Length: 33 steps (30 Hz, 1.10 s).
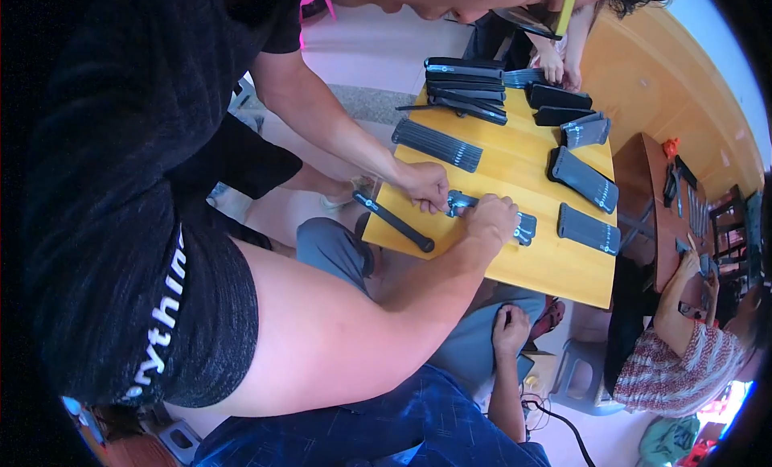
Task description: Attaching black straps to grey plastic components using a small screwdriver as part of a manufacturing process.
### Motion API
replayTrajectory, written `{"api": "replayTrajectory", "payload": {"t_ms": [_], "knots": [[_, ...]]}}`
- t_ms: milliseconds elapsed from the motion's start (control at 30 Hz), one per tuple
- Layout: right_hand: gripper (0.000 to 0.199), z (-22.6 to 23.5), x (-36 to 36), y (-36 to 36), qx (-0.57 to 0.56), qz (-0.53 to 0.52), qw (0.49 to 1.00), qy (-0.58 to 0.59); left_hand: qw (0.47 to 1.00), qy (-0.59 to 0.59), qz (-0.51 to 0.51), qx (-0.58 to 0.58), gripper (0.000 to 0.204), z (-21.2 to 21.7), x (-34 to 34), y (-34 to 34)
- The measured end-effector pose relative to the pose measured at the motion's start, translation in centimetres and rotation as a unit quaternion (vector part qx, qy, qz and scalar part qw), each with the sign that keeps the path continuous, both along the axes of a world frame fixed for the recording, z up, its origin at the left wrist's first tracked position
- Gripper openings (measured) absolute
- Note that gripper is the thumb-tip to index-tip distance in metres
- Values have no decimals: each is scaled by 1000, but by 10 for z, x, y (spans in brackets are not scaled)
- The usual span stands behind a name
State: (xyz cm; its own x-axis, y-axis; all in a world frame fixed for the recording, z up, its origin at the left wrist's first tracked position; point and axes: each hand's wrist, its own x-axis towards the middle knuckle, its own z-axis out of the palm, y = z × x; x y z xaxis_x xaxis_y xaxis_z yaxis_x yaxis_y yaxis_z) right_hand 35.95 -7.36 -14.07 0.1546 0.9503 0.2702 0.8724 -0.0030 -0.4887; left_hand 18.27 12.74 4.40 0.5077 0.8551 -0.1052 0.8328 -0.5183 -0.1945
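Observation:
My right hand (pixel 511 330) rests on my grey-trousered thigh, fingers curled in, apart from the table. My left hand does not show; another person's arm crosses in front of me. That person, in a black T-shirt, leans in from the left. Their two hands (pixel 462 205) work at the near part of the yellow table (pixel 515 173), over a dark grey strip-like piece (pixel 524 227) whose kind I cannot make out. Closer to me, a black stick-shaped item (pixel 394 220) with a rounded end lies across the table's left corner.
Stacks of flat black pieces (pixel 438 144) lie on the table, with black sleeve-like items (pixel 466 89) piled behind. More stacks (pixel 587 180) sit on the right. Another person's hands (pixel 559 69) are at the far edge. Someone sits at a brown table (pixel 647 165); a grey stool (pixel 583 378) stands nearby.

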Motion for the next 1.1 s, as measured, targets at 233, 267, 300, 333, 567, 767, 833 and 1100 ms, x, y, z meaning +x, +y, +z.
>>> {"api": "replayTrajectory", "payload": {"t_ms": [233, 267, 300, 333, 567, 767, 833, 1100], "knots": [[9, 0, 3, -2, 10, 0, 1000, -22, 999, 29, -28, -3, 17, -13, 12, 22], [9, 0, 3, -2, 9, 0, 1000, -25, 999, 33, -32, -3, 17, -18, 12, 24], [9, 0, 2, -2, 11, 0, 1000, -23, 999, 38, -36, -3, 16, -23, 12, 26], [8, 0, 2, -2, 13, 0, 1000, -22, 998, 42, -40, -2, 16, -28, 12, 27], [8, -22, 18, -5, -37, 11, 998, -39, 993, 72, -95, 0, 16, -36, 23, 25], [7, -17, 10, -1, -24, -5, 999, -26, 985, 97, -142, 15, 16, -47, 37, 7], [7, -13, 7, 1, -21, 9, 1000, -10, 982, 107, -155, 19, 16, -50, 46, 6], [7, -16, 11, -2, -22, 2, 1000, -17, 965, 163, -203, 41, 16, -70, 52, -5]]}}
